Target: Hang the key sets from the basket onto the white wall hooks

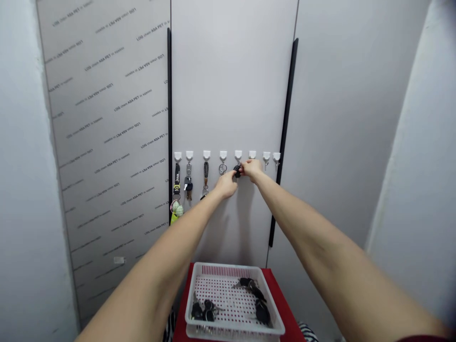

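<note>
Both my arms reach up to a row of several white hooks (207, 154) stuck on a grey cabinet door. My left hand (227, 184) and my right hand (252, 170) are closed together on a black key fob (237, 170) right under the fifth hook (238, 155). Three key sets hang on the leftmost hooks, the first with a black strap and green charm (176, 190). A bare key ring (223, 168) hangs on the fourth hook. The three hooks to the right of my hands look bare.
Below, a white perforated basket (199, 285) holding several black keys (261, 311) sits on a red surface (285, 308). A film-covered panel (107, 133) stands at left, black door handles (285, 133) run vertically, and white walls close in both sides.
</note>
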`<state>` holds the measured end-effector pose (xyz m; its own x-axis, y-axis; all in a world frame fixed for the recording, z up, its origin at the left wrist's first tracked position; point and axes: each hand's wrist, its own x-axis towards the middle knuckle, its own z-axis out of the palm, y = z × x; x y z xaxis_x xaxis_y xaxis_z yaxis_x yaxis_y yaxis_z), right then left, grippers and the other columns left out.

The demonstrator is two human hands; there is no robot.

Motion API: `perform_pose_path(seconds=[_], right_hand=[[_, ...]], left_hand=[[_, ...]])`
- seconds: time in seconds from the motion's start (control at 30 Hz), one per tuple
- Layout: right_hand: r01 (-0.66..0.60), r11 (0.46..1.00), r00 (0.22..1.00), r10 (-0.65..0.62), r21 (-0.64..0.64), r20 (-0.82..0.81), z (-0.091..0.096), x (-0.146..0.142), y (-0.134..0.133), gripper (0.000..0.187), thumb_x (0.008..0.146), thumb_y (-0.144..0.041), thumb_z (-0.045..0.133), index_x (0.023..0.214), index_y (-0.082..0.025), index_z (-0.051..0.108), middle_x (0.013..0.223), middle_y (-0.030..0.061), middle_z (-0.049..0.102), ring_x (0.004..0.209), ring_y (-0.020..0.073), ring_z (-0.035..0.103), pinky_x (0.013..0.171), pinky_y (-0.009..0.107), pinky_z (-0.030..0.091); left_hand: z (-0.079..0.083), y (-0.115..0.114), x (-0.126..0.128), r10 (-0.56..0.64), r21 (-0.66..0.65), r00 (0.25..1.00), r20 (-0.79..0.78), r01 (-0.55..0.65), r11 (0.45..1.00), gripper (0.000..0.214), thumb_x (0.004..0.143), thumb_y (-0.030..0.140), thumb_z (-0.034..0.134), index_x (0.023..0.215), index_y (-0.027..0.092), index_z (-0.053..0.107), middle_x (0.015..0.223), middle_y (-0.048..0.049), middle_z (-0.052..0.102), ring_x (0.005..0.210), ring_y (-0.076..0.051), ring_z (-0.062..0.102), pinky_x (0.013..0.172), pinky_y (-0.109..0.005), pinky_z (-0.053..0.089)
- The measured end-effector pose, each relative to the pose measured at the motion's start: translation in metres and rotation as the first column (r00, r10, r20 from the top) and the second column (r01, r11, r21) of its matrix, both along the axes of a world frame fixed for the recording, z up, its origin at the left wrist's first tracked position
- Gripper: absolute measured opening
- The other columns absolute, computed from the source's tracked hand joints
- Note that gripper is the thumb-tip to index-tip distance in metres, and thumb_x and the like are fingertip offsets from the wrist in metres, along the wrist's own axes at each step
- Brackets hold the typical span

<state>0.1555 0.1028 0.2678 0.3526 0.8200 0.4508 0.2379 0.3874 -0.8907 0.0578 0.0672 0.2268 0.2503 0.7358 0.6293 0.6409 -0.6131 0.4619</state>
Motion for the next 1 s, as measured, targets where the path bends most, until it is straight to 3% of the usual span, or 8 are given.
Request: perform_pose_path(seconds=[0.1,0.2,0.33,0.47,0.53,0.6,0.87,1.0], right_hand=[[0.03,0.999,0.999,-0.03,0.019,0.027,-0.009,0.006,-0.002,0.006,0.063,-0.012,0.043,0.062,-0.012,0.049,0.047,-0.0015,0.047,0.04,0.0058,0.045,0.04,0.018,0.039],[0.06,0.994,0.991,-0.07,0.092,0.113,-0.042,0.016,-0.016,0.014,0.063,-0.017,0.044,0.074,-0.013,0.051,0.062,0.0008,0.052,0.043,0.0044,0.046,0.039,0.016,0.037],[-0.148,0.981,0.922,0.183,-0.126,0.341,-0.138,0.019,-0.054,0.018,0.064,-0.02,0.042,0.076,-0.012,0.053,0.06,0.0015,0.053,0.043,0.0056,0.046,0.039,0.016,0.035],[-0.416,0.8,0.657,0.594,-0.434,0.464,-0.239,-0.001,-0.102,0.016,0.061,-0.02,0.044,0.07,-0.013,0.056,0.057,0.0002,0.054,0.046,0.0072,0.046,0.045,0.019,0.035],[-0.501,0.709,0.519,0.705,-0.496,0.483,-0.269,-0.013,-0.116,0.014,0.058,-0.019,0.048,0.067,-0.014,0.057,0.056,-0.001,0.054,0.048,0.0077,0.045,0.047,0.018,0.034],[-0.502,0.687,0.481,0.727,-0.525,0.49,-0.284,-0.02,-0.12,0.014,0.055,-0.019,0.05,0.066,-0.014,0.057,0.055,-0.0018,0.053,0.049,0.0077,0.044,0.047,0.018,0.033],[-0.409,0.767,0.562,0.639,-0.494,0.526,-0.288,-0.019,-0.115,0.01,0.058,-0.022,0.047,0.055,-0.014,0.052,0.044,-0.0045,0.042,0.042,0.0054,0.034,0.041,0.016,0.025],[-0.36,0.834,0.68,0.541,-0.418,0.494,-0.287,-0.019,-0.115,0.014,0.063,-0.023,0.042,0.056,-0.013,0.049,0.045,-0.0037,0.042,0.044,0.0061,0.035,0.042,0.017,0.027]], left_hand=[[-0.024,-0.013,-0.01,-0.018,-0.008,1.0,0.01,0.018,1.0,0.042,0.059,0.009,0.041,0.101,0.013,0.043,0.1,-0.0069,0.05,0.085,-0.014,0.047,0.077,-0.025,0.034],[-0.073,-0.031,-0.033,-0.062,-0.104,0.998,-0.006,0.061,0.993,0.04,0.059,0.011,0.042,0.099,0.013,0.045,0.098,-0.0067,0.051,0.082,-0.013,0.047,0.075,-0.024,0.035],[-0.156,-0.059,-0.071,-0.125,-0.371,0.965,-0.232,0.031,0.928,0.036,0.055,0.015,0.048,0.091,0.015,0.051,0.089,-0.0063,0.055,0.079,-0.016,0.049,0.071,-0.025,0.036],[-0.208,-0.082,-0.083,-0.236,-0.514,0.829,-0.507,-0.07,0.855,0.03,0.048,0.015,0.053,0.078,0.019,0.056,0.079,-0.0053,0.058,0.076,-0.019,0.05,0.067,-0.026,0.035],[-0.218,-0.086,-0.079,-0.228,-0.496,0.796,-0.561,-0.103,0.862,0.024,0.049,0.015,0.051,0.072,0.02,0.057,0.075,-0.0052,0.058,0.074,-0.019,0.05,0.066,-0.027,0.035],[-0.22,-0.085,-0.075,-0.203,-0.488,0.794,-0.573,-0.131,0.863,0.019,0.049,0.016,0.051,0.067,0.02,0.057,0.069,-0.0047,0.058,0.072,-0.019,0.05,0.065,-0.027,0.034],[-0.225,-0.064,-0.072,-0.143,-0.596,0.942,-0.304,-0.071,0.8,0.008,0.054,0.02,0.048,0.06,0.017,0.053,0.05,0.004,0.05,0.051,-0.009,0.044,0.053,-0.018,0.033],[-0.218,-0.059,-0.067,-0.087,-0.556,0.976,-0.199,-0.039,0.83,0.008,0.056,0.021,0.048,0.06,0.015,0.051,0.048,0.0054,0.047,0.05,-0.007,0.042,0.052,-0.017,0.033]])
